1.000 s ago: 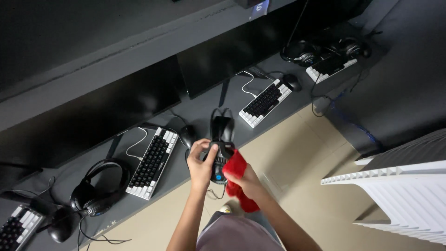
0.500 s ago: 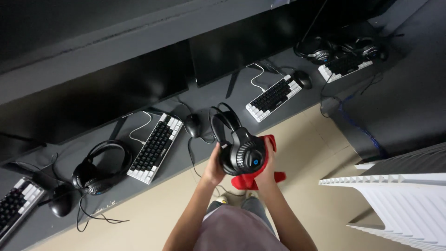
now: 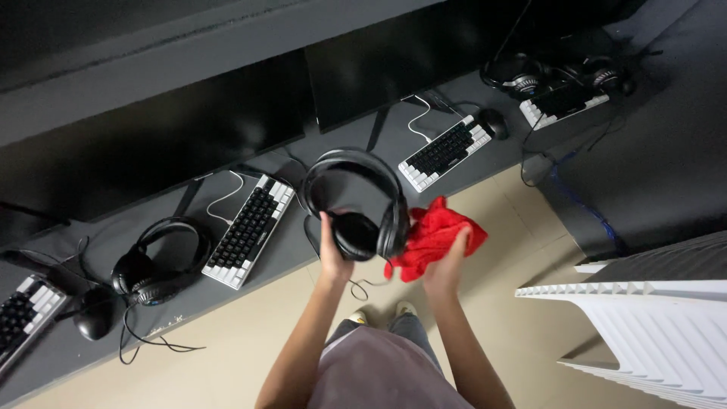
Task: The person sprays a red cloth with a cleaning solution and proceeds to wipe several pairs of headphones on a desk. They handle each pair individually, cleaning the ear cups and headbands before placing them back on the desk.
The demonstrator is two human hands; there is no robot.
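Headset lifted, cloth pulled aside.
At frame centre my left hand (image 3: 333,246) grips the black headset (image 3: 362,203) by an earcup; my right hand (image 3: 447,261) clutches the red cloth (image 3: 428,238), now right of it, above the desk (image 3: 303,250).

A gaming café: a long desk (image 3: 485,163) lined with monitors (image 3: 151,144), keyboards (image 3: 250,229), headsets (image 3: 151,261).

I see black headphones (image 3: 362,203) and a bright red cloth (image 3: 429,238). The keyboard (image 3: 250,229) has black keys on a white frame; the desk (image 3: 318,163) is dark grey, the floor (image 3: 227,367) beige.
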